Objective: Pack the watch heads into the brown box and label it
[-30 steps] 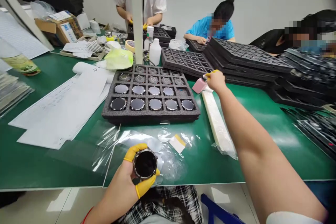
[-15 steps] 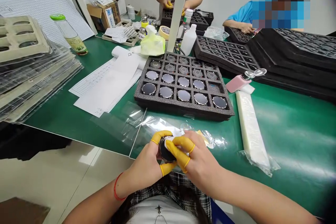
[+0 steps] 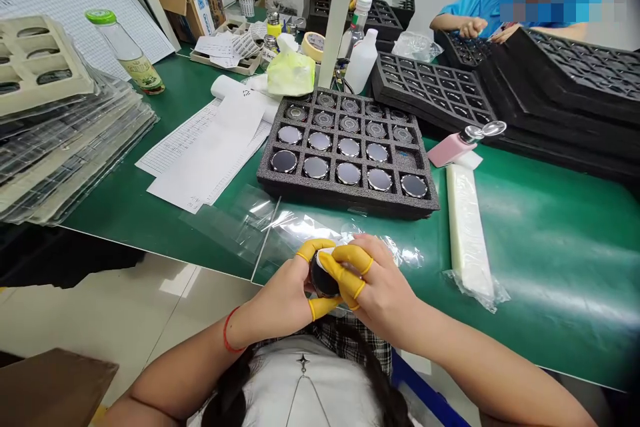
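1. Both hands meet at the near edge of the green table (image 3: 525,247), just as they did half a second ago; a second ago the right arm was stretched out to the pink bottle (image 3: 453,148)
2. The left hand (image 3: 285,293) is closed around a round black disc (image 3: 323,280), thumb over the top and a yellow-capped finger under it
3. The right hand (image 3: 380,293) presses two yellow-capped fingertips (image 3: 347,267) together with a bit of white material onto the face of the disc, so that hand too is clamped on it
4. The disc sits between the two hands, above crinkled clear plastic film (image 3: 295,227) at the table edge; it has shifted slightly up in view since the last moment
5. Beyond the hands lies the foam tray (image 3: 345,203), its compartments holding rows of like discs, one compartment on the right side bare
6. The pink bottle stands alone right of the tray, with a long white wrapped bar (image 3: 467,227) below it
7. Across the table other people handle black trays (image 3: 425,90); paper sheets (image 3: 210,153) lie to the left
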A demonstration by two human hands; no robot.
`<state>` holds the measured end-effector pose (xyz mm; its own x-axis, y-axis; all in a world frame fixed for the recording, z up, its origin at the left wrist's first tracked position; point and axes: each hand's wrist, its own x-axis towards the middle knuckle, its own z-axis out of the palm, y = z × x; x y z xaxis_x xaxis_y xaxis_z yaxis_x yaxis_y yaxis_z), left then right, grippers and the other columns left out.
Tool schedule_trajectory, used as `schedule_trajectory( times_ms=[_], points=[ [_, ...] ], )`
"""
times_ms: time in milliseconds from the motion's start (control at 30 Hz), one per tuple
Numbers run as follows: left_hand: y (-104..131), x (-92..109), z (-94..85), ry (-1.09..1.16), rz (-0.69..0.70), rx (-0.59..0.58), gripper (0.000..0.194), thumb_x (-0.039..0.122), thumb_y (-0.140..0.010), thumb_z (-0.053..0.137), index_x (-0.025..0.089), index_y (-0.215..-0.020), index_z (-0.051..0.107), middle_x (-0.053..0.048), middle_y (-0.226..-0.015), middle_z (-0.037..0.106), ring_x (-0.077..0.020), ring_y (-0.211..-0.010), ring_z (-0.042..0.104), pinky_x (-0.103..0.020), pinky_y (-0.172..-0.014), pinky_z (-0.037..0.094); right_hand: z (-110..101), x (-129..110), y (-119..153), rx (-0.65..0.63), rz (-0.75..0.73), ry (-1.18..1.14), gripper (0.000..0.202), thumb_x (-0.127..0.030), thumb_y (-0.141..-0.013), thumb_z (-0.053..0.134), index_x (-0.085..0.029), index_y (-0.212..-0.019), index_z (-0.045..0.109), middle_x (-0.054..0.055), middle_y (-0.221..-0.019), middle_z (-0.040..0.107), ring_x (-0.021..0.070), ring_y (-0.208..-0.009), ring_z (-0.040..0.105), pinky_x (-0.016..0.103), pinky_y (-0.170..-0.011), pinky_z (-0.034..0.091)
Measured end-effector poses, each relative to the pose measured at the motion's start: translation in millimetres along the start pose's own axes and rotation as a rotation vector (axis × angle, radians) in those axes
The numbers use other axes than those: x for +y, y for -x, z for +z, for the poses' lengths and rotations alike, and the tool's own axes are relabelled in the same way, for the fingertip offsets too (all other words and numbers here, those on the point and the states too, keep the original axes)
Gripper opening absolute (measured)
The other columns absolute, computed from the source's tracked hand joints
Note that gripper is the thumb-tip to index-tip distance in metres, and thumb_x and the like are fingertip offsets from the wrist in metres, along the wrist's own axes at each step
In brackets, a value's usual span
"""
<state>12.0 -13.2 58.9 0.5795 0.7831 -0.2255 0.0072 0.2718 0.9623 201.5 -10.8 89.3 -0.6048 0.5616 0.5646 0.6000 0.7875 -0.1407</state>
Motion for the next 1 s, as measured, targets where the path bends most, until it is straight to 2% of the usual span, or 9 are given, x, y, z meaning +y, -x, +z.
schedule_trajectory(
  times_ms=[100,167,267,400,467,733,867,1000],
  points=[
    [-4.3,4.4,-2.0,-0.018,-0.036,-0.068,0.060,0.019,-0.082,0.076,0.024,-0.135,0.047,0.002,-0.094,0.063,-0.0121,-0.077,0.061,-0.024,-0.067,0.050,-3.2,1.0,-1.2,-0.020,-0.037,-0.029,0.025,-0.011,-0.097,0.051,-0.020,-0.109,0.071,0.006,-0.096,0.067,0.0207,-0.096,0.056,0.040,-0.095,0.051],
    [-8.0,7.7,-3.2,-0.019,-0.061,-0.113,0.062,0.020,-0.081,0.077,0.024,-0.136,0.046,0.002,-0.091,0.063,-0.0119,-0.074,0.060,-0.024,-0.066,0.050,-6.3,3.6,0.8,-0.060,-0.049,-0.056,0.031,-0.011,-0.095,0.052,-0.022,-0.117,0.071,0.006,-0.098,0.067,0.0206,-0.100,0.056,0.042,-0.101,0.048],
    [-13.4,12.8,-4.7,-0.034,-0.050,-0.143,0.062,0.023,-0.081,0.078,0.023,-0.135,0.048,-0.001,-0.100,0.065,-0.0132,-0.079,0.061,-0.024,-0.068,0.051,-11.4,9.3,4.2,-0.139,-0.059,-0.118,0.041,-0.010,-0.093,0.055,-0.027,-0.129,0.067,0.004,-0.101,0.068,0.0191,-0.104,0.056,0.044,-0.110,0.042],
    [-18.1,16.5,-8.2,-0.001,-0.023,-0.183,0.063,0.025,-0.080,0.080,0.022,-0.133,0.047,-0.004,-0.110,0.065,-0.0158,-0.092,0.063,-0.027,-0.078,0.053,-16.9,16.2,5.2,-0.182,-0.094,-0.194,0.034,-0.014,-0.097,0.054,-0.027,-0.126,0.068,0.002,-0.101,0.070,0.0166,-0.105,0.057,0.042,-0.116,0.037],
    [-19.1,17.7,-11.0,0.022,-0.046,-0.197,0.062,0.025,-0.078,0.081,0.022,-0.131,0.048,-0.003,-0.107,0.064,-0.0153,-0.089,0.062,-0.026,-0.076,0.053,-18.7,18.9,4.9,-0.193,-0.100,-0.223,0.031,-0.017,-0.099,0.054,-0.026,-0.124,0.069,0.002,-0.100,0.071,0.0161,-0.106,0.057,0.041,-0.117,0.036],
    [-17.4,26.4,-23.3,0.071,-0.114,-0.145,0.055,0.023,-0.077,0.082,0.023,-0.124,0.051,0.003,-0.091,0.059,-0.0101,-0.074,0.058,-0.023,-0.069,0.052,-23.7,37.7,7.7,-0.218,-0.110,-0.264,0.024,-0.020,-0.098,0.056,-0.025,-0.117,0.070,0.002,-0.098,0.070,0.0162,-0.108,0.056,0.041,-0.118,0.035],
    [-15.8,27.6,-25.3,0.052,-0.128,-0.082,0.056,0.018,-0.076,0.081,0.024,-0.124,0.053,0.002,-0.092,0.060,-0.0103,-0.075,0.059,-0.023,-0.070,0.053,-25.2,50.5,7.4,-0.218,-0.130,-0.214,0.026,-0.021,-0.099,0.055,-0.028,-0.119,0.070,0.001,-0.098,0.070,0.0163,-0.105,0.057,0.043,-0.115,0.039],
    [-17.0,27.9,-25.4,0.023,-0.146,-0.048,0.057,0.019,-0.075,0.081,0.024,-0.125,0.054,0.000,-0.096,0.063,-0.0125,-0.078,0.062,-0.025,-0.072,0.055,-26.2,59.7,8.7,-0.187,-0.139,-0.117,0.028,-0.018,-0.097,0.056,-0.030,-0.118,0.070,0.001,-0.098,0.071,0.0170,-0.102,0.059,0.042,-0.109,0.045]
  ],
)
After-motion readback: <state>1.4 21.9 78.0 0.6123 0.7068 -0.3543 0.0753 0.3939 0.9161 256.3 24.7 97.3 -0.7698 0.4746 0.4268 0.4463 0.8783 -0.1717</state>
